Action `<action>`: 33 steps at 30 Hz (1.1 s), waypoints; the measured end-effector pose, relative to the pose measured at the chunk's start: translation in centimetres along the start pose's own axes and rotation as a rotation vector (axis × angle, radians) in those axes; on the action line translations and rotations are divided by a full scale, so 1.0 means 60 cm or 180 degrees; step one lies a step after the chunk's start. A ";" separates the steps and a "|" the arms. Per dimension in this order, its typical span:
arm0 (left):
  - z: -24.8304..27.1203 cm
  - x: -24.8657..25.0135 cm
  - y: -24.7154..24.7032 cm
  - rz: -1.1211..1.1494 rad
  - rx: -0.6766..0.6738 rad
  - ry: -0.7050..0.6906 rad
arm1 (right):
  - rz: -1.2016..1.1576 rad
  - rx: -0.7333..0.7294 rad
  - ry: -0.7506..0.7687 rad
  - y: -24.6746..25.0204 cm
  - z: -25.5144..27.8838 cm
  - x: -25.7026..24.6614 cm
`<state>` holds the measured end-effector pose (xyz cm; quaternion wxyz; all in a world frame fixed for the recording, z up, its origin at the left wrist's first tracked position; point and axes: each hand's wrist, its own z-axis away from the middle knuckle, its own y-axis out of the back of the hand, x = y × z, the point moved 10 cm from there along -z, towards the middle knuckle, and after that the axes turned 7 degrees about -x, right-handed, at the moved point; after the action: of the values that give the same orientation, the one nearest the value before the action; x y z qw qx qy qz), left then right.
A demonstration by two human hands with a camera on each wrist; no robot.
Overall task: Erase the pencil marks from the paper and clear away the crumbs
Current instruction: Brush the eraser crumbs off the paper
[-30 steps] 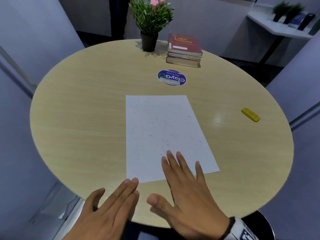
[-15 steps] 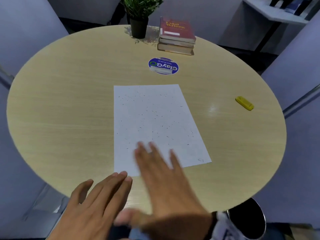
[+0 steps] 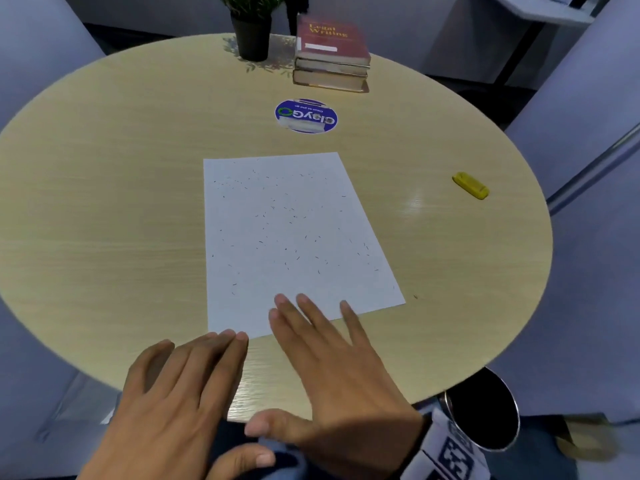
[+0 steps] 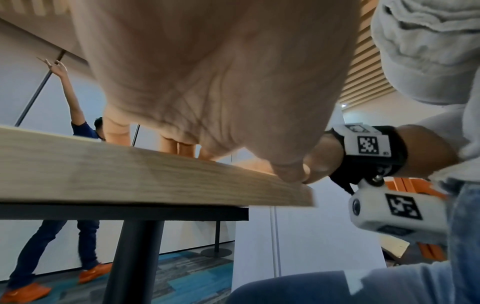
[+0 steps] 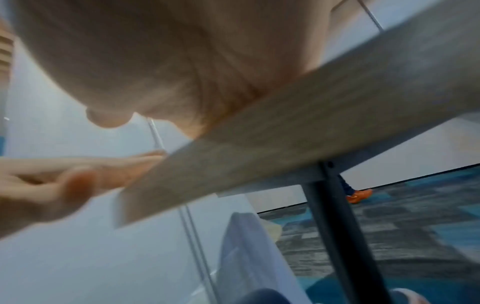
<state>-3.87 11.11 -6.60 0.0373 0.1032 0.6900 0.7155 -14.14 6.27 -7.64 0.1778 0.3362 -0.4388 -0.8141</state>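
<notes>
That paper (image 3: pixel 291 237), crumb-speckled between the ClayGo sticker (image 3: pixel 306 116) and both flat, straight-fingered empty hands, left hand (image 3: pixel 180 386) and right hand (image 3: pixel 332 362), looks flimsy and slidey, so I'd pin its near edge.

Crumb-speckled white paper (image 3: pixel 291 237) lies flat; yellow eraser (image 3: pixel 471 185) well apart.

From the paper (image 3: pixel 291 237), bare table (image 3: pixel 104 220) lies open toward 9 o'clock; at 12 o'clock a round sticker (image 3: pixel 306 116) lies flat, then a plant pot (image 3: pixel 251 38) and stacked books (image 3: pixel 332 60) block; a yellow eraser (image 3: pixel 471 186) sits at 2 o'clock.
</notes>
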 end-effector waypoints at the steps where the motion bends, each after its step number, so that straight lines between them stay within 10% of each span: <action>1: 0.000 0.000 0.000 -0.0005 0.0001 -0.0005 | 0.0090 0.0104 -0.0210 0.008 0.006 0.035; 6: 0.000 -0.003 -0.005 0.0041 -0.0097 0.0042 | -0.0028 0.0600 -0.1542 0.084 0.082 0.222; 13: 0.010 -0.005 0.003 0.0103 -0.0009 0.0085 | 0.0034 -0.0020 0.0324 0.013 -0.012 -0.042; 20: 0.012 -0.015 -0.007 0.0279 -0.0222 0.0161 | 0.0086 0.0592 -0.1333 0.089 0.058 0.169; 27: -0.003 -0.005 -0.009 0.0256 -0.0310 -0.0153 | -0.0116 0.0114 0.0806 0.014 -0.050 -0.118; 33: 0.027 -0.016 -0.063 -0.0767 -0.0137 -0.0642 | -0.0141 0.0397 -0.0698 0.062 -0.011 0.078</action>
<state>-2.95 12.70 -10.43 0.1942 0.0902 0.6746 0.7065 -17.05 1.09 -6.62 0.0895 0.2652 -0.4978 -0.8209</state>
